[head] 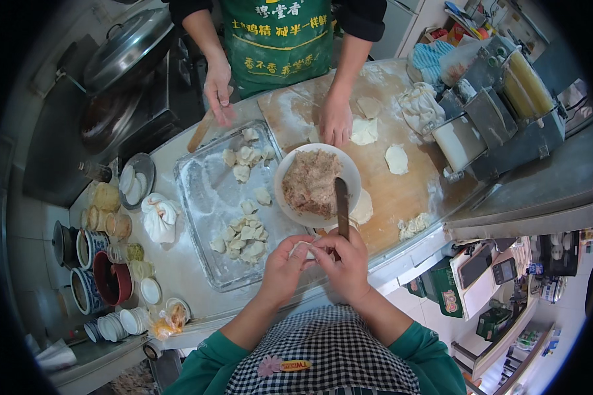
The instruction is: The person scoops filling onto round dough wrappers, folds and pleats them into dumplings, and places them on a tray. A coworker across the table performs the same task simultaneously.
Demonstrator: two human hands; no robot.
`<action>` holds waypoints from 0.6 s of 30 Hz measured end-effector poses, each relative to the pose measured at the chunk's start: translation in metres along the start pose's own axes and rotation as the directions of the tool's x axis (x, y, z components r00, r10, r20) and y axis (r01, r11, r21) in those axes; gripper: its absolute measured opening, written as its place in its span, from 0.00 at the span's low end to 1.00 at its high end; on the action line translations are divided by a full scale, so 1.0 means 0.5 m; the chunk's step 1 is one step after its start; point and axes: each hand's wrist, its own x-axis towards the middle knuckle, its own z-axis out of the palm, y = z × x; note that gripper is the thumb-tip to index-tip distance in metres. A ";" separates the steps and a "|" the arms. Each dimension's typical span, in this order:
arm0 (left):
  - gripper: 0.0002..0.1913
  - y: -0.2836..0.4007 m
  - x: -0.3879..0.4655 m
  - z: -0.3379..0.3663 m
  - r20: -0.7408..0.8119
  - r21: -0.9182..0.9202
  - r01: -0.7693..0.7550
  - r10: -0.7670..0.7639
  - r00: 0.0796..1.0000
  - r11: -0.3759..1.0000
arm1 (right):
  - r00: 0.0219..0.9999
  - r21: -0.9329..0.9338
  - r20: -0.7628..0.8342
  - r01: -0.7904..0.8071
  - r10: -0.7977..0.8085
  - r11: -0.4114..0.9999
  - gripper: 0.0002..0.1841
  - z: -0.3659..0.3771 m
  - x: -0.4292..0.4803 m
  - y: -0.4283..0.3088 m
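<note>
My left hand (285, 269) and my right hand (345, 259) meet at the table's near edge, pinching a small dough wrapper (302, 248) between their fingertips. Just beyond them stands a white bowl (282, 200) of minced filling (310, 177). A flat spatula or blade (342, 205) leans on the bowl, its lower end by my right hand; whether that hand also holds it, I cannot tell. Left of the bowl lies a floured metal tray (197, 197) with a near pile of dumplings (242, 239) and several more farther back. Round dough wrappers (396, 159) lie on the wooden board (383, 197).
Across the table a co-worker in a green apron (279, 44) has one hand (337, 121) on the board and the other (219, 91) near a wooden stick (200, 132). A dough-rolling machine (494, 113) stands right; jars (117, 225), bowls and a tied white cloth (159, 217) stand left.
</note>
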 end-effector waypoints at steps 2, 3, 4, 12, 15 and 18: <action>0.16 0.002 0.003 0.002 0.041 -0.053 -0.018 0.021 0.999 0.998 | 0.998 -0.038 -0.033 0.057 -0.058 0.998 0.09 0.006 0.009 -0.004; 0.16 0.004 0.003 0.004 0.083 -0.062 -0.026 0.032 0.996 0.998 | 0.993 -0.073 -0.025 0.110 -0.112 0.991 0.09 0.007 0.016 -0.004; 0.15 0.007 0.003 0.005 0.053 -0.053 0.007 -0.005 0.999 0.999 | 0.992 -0.095 -0.008 0.123 -0.125 0.988 0.10 0.008 0.023 -0.003; 0.17 0.017 -0.007 0.020 0.036 0.043 0.028 -0.030 0.999 0.999 | 0.996 -0.038 0.078 0.050 -0.047 0.998 0.11 0.017 0.012 -0.014; 0.19 -0.022 -0.025 0.040 -0.063 0.319 -0.176 0.206 0.977 0.931 | 0.987 -0.004 0.070 0.146 -0.146 0.989 0.12 0.026 0.006 -0.015; 0.18 -0.049 -0.022 0.046 -0.055 0.322 -0.292 0.326 0.944 0.901 | 0.984 -0.006 0.054 0.172 -0.172 0.985 0.13 0.027 0.016 -0.011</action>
